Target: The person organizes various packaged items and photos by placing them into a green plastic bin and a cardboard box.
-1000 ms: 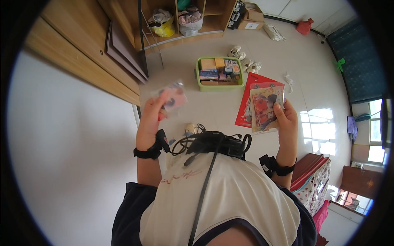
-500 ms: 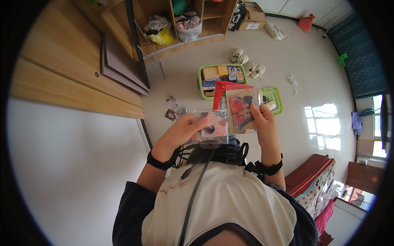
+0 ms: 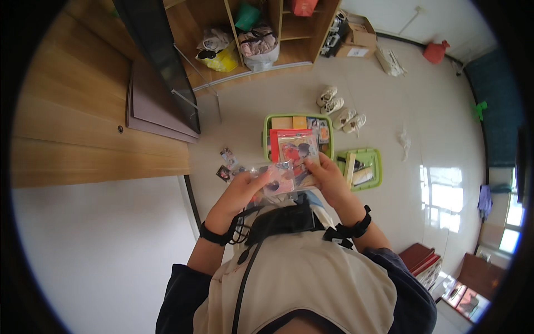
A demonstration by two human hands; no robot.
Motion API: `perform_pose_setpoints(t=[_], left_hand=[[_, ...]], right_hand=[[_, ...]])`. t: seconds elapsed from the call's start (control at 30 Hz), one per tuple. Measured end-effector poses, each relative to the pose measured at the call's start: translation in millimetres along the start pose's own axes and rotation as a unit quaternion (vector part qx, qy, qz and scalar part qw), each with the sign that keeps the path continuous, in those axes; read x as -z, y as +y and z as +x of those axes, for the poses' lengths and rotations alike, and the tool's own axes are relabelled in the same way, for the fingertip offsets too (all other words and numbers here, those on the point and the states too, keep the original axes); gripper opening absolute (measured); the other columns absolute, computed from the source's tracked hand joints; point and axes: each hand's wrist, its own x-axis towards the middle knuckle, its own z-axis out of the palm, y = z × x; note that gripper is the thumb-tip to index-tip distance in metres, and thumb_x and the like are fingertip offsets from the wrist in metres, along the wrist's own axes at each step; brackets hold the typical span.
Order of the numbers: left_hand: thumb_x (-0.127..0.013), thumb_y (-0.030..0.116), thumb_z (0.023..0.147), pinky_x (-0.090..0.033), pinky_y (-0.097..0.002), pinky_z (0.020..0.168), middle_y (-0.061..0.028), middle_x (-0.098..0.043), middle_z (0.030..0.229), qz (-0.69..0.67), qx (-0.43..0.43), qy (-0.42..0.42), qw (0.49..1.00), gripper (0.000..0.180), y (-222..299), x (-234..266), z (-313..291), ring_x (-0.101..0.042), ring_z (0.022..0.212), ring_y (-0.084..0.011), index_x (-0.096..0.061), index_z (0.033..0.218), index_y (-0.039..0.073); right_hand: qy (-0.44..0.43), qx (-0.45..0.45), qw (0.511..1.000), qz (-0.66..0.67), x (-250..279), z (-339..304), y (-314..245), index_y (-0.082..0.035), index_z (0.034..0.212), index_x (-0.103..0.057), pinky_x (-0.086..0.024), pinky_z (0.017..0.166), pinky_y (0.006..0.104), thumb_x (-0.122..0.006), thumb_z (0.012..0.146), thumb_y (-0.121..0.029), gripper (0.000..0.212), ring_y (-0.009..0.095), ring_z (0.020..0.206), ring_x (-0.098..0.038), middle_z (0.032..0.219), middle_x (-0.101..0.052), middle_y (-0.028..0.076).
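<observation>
My left hand (image 3: 243,190) is closed on a clear plastic sleeve with a pink illustrated card (image 3: 281,179) in it, thumb on top. Beside it my right hand (image 3: 328,179) grips an illustrated picture card (image 3: 298,149) by its right edge. A red flat sheet or folder (image 3: 273,146) sticks out behind that picture card. The sleeve and the picture card overlap in front of my waist. Beyond them on the floor stands a green-rimmed plastic box (image 3: 332,136), filled with small boxes and cards and partly hidden by what I hold.
Right of the box lies a green lid or tray (image 3: 380,167) holding small items. Several loose photo cards (image 3: 224,173) are on the floor at left. White shoes (image 3: 345,118) stand past the box, before an open wooden cabinet (image 3: 296,30). A white wall panel (image 3: 100,239) borders my left.
My right hand has moved left with the picture card and red sheet, so the card now meets the sleeve in my left hand. The whole view has shifted slightly.
</observation>
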Motion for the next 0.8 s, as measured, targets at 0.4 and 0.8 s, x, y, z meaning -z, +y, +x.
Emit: perform_pose_setpoints(t=[0.4,0.8], left_hand=[[-0.063,0.040,0.099,-0.037,-0.0207,0.052,0.0034,-0.059,0.072,-0.070,0.024,0.136,0.988,0.037,-5,-18,15,-0.048,0.057,-0.0039,-0.069,0.099,0.003],[-0.062,0.041,0.099,-0.043,-0.0223,0.056,-0.0033,-0.069,0.098,-0.208,-0.130,0.481,0.841,0.043,-52,99,-74,-0.058,0.073,-0.0065,-0.066,0.116,0.003]], right_hand=[[-0.103,-0.095,0.981,-0.138,-5,74,-37,-0.002,0.121,-0.061,-0.053,0.074,0.0235,-0.065,0.098,-0.015,0.027,0.009,0.087,-0.066,0.104,-0.070,0.002],[0.118,0.040,0.990,-0.067,81,79,-12,-0.001,0.142,-0.048,-0.050,0.069,0.0258,-0.064,0.096,-0.011,0.049,0.009,0.089,-0.062,0.101,-0.066,0.004]])
